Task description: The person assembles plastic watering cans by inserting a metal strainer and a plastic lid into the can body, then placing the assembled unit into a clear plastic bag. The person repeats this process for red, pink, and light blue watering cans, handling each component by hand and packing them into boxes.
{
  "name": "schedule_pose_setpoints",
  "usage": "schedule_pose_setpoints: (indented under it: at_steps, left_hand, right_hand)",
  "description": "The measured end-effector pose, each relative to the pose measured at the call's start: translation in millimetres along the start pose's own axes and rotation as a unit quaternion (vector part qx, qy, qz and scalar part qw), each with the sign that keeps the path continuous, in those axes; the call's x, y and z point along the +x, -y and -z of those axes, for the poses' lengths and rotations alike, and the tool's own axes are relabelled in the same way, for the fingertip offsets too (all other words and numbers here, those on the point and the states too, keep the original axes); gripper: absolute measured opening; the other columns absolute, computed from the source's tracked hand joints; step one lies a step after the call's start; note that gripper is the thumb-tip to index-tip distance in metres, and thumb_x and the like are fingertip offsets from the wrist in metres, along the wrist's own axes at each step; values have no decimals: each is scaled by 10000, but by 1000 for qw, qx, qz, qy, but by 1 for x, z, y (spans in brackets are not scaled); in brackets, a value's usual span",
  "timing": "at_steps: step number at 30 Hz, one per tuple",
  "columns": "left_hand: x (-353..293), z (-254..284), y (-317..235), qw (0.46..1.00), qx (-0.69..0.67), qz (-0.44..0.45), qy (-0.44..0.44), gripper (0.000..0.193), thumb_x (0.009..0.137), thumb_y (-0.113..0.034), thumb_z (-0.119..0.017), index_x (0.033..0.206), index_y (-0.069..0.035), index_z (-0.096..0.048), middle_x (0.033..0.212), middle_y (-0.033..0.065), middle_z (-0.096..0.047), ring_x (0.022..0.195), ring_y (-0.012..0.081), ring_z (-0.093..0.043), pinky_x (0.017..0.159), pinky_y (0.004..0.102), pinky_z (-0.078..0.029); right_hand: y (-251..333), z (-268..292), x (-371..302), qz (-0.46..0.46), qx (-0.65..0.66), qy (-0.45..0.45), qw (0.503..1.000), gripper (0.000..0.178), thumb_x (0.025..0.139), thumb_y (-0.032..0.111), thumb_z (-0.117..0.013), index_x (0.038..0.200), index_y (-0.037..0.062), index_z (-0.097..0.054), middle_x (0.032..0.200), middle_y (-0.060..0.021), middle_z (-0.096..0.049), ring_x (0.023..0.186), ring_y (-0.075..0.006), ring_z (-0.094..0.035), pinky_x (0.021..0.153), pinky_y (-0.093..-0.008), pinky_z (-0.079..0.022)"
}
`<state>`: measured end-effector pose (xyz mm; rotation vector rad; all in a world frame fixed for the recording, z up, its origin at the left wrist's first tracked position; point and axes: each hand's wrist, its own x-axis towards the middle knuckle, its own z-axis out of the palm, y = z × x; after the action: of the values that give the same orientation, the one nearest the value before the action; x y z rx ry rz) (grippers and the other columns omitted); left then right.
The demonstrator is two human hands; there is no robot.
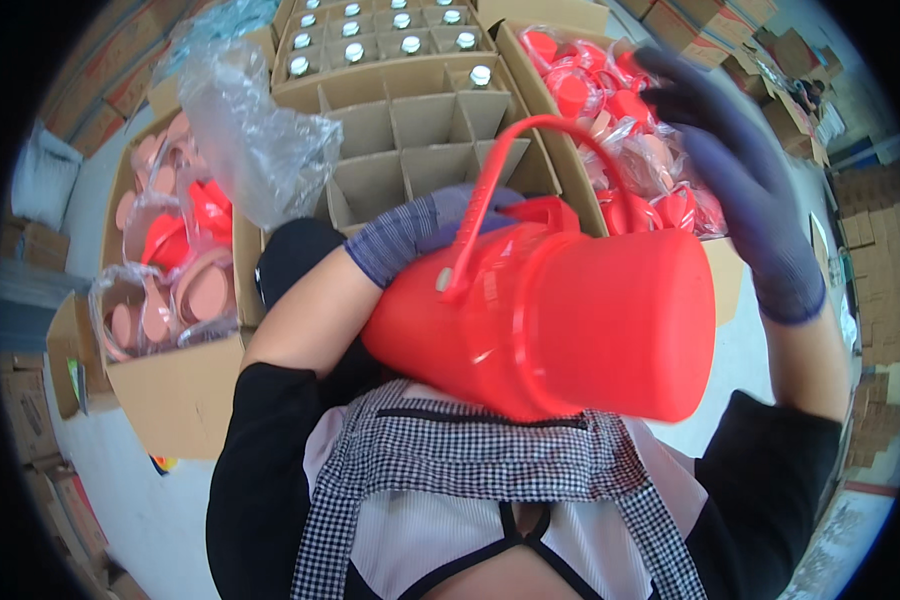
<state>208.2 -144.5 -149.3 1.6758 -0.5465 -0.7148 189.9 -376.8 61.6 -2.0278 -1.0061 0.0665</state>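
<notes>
A red plastic thermos jug [620, 325] lies on its side across my lap, its wide end to the right and its hoop handle standing up. My left hand [450, 215], in a purple-grey glove, rests over the far side of the jug and grips it by the smaller red side handle; its fingers are partly hidden. My right hand [730, 165], gloved alike and blurred, is raised to the right with its fingers apart, holding nothing. Beneath it stands a carton of red parts [575, 95] in clear bags.
In front of me, a divided carton [370, 190] holds one silver-topped bottle; several more stand in the carton [370, 60] behind. At left, a carton [175, 370] is filled with pink and red plastic parts. A crumpled clear bag [245, 140] hangs between cartons.
</notes>
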Motion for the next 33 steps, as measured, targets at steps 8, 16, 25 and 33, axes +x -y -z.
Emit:
schedule_pose_setpoints:
  at_steps: [8, 16, 25, 33]
  left_hand:
    - [-6, -26, 28, 975, 74, -79, -196, 400, 971, -337, -692, 1283, -86, -687, 1157, 125, -733, 1074, 239, -702, 950, 365, -554]
    - [-8, -38, 31, 956, 131, -103, -240, 313, 952, -286, -714, 1191, -83, -702, 1092, 129, -744, 1033, 294, -716, 920, 385, -560]
    - [-56, -50, 24, 871, 327, -125, -344, 468, 941, -321, -712, 1309, -41, -639, 1320, 186, -653, 1208, 340, -632, 1045, 404, -492]
    - [-199, -40, 49, 861, -8, -140, -489, 625, 997, -336, -586, 1461, 73, -497, 1451, 183, -567, 1327, 256, -547, 1155, 373, -382]
  right_hand:
    - [-10, -10, -87, -89, -66, 166, 980, 587, 822, 339, -796, 1259, -26, -654, 1290, -222, -632, 1147, -328, -644, 1029, -405, -491]
    - [-61, -21, -179, -95, -74, 50, 991, 1113, 680, 438, -901, 1523, -36, -350, 1498, -226, -440, 1401, -370, -446, 1171, -463, -344]
    - [-91, -63, -235, -217, 173, -149, 949, 1029, 701, 356, -840, 1508, -33, -334, 1456, -200, -433, 1351, -332, -485, 1109, -451, -429]
    - [-105, -99, -240, -257, 355, -252, 863, 903, 861, 494, -613, 1532, -32, -315, 1446, -185, -489, 1347, -312, -516, 1133, -438, -422]
